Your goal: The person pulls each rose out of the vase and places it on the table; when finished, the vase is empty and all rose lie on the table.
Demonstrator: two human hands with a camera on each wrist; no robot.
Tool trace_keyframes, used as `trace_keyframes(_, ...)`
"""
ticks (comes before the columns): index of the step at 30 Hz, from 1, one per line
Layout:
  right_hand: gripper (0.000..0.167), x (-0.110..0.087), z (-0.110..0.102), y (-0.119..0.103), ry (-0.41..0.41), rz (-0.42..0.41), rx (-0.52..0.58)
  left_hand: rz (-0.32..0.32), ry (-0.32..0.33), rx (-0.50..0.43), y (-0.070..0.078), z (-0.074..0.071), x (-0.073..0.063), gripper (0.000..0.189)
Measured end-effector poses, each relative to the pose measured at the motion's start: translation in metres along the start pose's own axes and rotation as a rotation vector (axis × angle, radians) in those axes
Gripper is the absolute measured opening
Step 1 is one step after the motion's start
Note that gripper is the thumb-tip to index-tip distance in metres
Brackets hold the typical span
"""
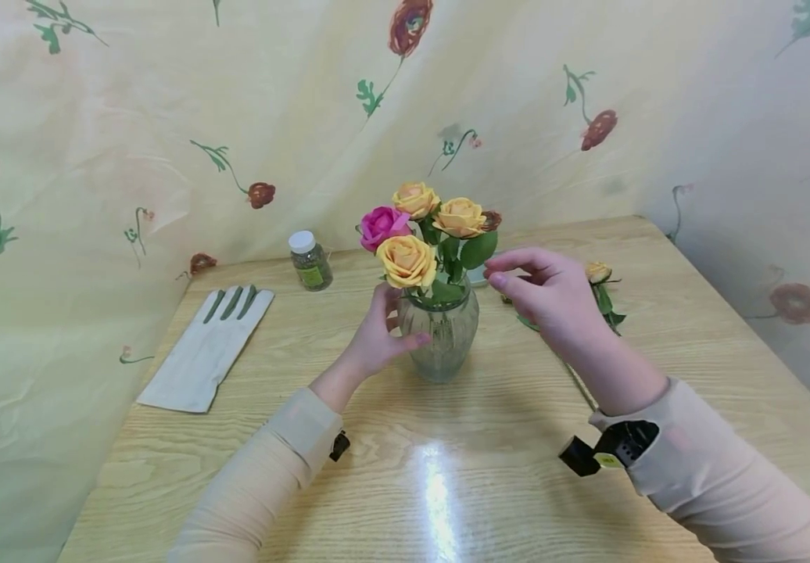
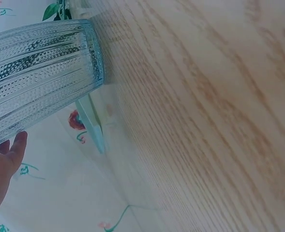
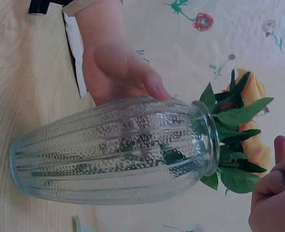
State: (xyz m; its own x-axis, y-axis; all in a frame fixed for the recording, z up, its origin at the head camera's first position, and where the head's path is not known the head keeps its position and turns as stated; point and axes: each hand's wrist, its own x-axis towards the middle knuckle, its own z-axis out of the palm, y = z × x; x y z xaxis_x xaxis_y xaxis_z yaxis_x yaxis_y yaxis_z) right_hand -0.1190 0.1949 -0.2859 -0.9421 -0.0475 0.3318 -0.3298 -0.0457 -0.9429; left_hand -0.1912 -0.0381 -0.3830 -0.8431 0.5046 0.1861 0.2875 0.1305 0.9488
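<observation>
The glass vase (image 1: 442,348) stands upright near the middle of the surface (image 1: 377,493), its long axis running from six o'clock to twelve with the mouth at the top. Out of it rises a bunch: a magenta rose (image 1: 384,227) at nine o'clock, and yellow roses (image 1: 406,262) at twelve, about two and seven. The left hand (image 1: 377,332) is at the vase's nine o'clock and grips it, thumb laid across the front of the glass and the other fingers round the flank, just below the rim. The right hand (image 1: 553,293) is raised at the vase's two o'clock, its fingers bent, with a narrow gap between thumb and forefinger and nothing plainly seen between them. The relation that matters most, as I judge it, is the one at these fingertips: a broad green leaf (image 1: 480,250) lies just beside them at eleven o'clock, while the vase's body lies lower, toward seven. Depth is hard to read here, so I cannot tell whether they touch the leaf. The left hand is the nearer to the glass, the right to that leaf. Beyond the right hand, a loose rose (image 1: 598,273) lies at the vase's two o'clock; a white-capped jar (image 1: 311,264) stands at ten, and a pale glove (image 1: 201,352) lies at nine.
</observation>
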Motion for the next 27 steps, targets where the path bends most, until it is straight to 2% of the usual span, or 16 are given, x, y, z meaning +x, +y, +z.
trace_keyframes(6, 0.012, -0.002, 0.004, 0.007, -0.012, 0.005, -0.178, -0.010, 0.001, -0.005, 0.000, 0.000, -0.001, 0.119)
trace_keyframes(10, 0.022, -0.002, 0.003, 0.009, 0.026, 0.026, -0.290, -0.004, -0.002, -0.008, 0.000, 0.000, -0.001, 0.118)
trace_keyframes(13, 0.027, 0.002, 0.002, 0.009, 0.078, 0.051, -0.276, 0.002, -0.007, -0.009, 0.000, -0.001, 0.000, 0.117)
trace_keyframes(17, 0.025, 0.010, -0.002, 0.013, 0.106, 0.086, -0.189, 0.002, -0.019, -0.008, 0.000, -0.002, 0.000, 0.118)
trace_keyframes(23, 0.032, 0.019, -0.003, 0.024, 0.074, 0.128, -0.225, 0.030, -0.027, -0.019, 0.001, -0.003, -0.001, 0.116)
trace_keyframes(27, 0.036, 0.022, -0.003, 0.027, 0.094, 0.160, -0.243, 0.038, -0.030, -0.023, 0.002, -0.003, -0.001, 0.114)
